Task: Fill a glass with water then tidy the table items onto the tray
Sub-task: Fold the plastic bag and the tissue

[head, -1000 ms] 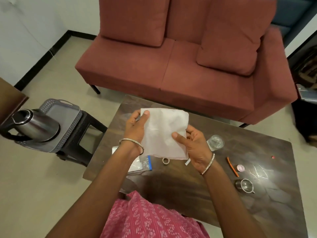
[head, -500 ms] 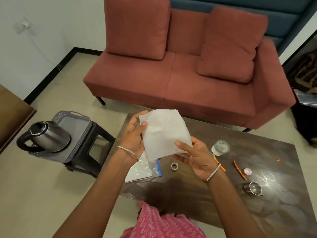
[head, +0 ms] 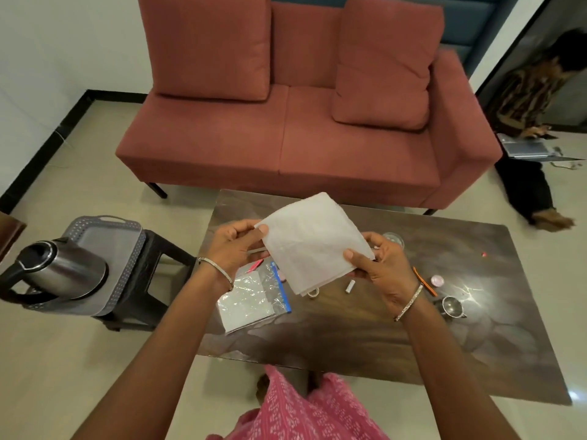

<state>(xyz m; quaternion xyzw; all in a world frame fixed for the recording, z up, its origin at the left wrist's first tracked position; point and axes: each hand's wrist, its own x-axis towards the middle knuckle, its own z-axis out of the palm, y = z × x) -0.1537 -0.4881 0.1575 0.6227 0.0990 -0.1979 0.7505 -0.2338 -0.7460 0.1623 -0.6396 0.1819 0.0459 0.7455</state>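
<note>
As seen from the head view, noted largest first. Beyond the counter (head: 413, 338): red sofa (head: 286, 138) with two back cushions. Left of the counter and apart from it: black stool (head: 149, 281) carrying grey tray (head: 127, 236); on the tray's near part, steel kettle (head: 63, 271).

Above the counter's middle: folded white tissue (head: 314, 246), held clear of the surface and tilted. Left hand (head: 233, 249) pinching its left corner between thumb and fingers; right hand (head: 384, 268) gripping its right edge, thumb on top, fingers beneath. Bangle on each wrist.

Flat on the counter under the left wrist: clear zip bag (head: 251, 300) with blue seal strip. At the far side, partly hidden behind the right hand: glass (head: 393, 239), upright; fill level not discernible. Near the right wrist: small steel cup (head: 451, 308), upright, with orange pen (head: 425, 282) and pink lid (head: 437, 280) just beyond it. Below the tissue's lower corner: tape ring (head: 313, 293), and beside it a small white tube (head: 350, 285). Well apart toward the far right: tiny red bit (head: 483, 254).
</note>
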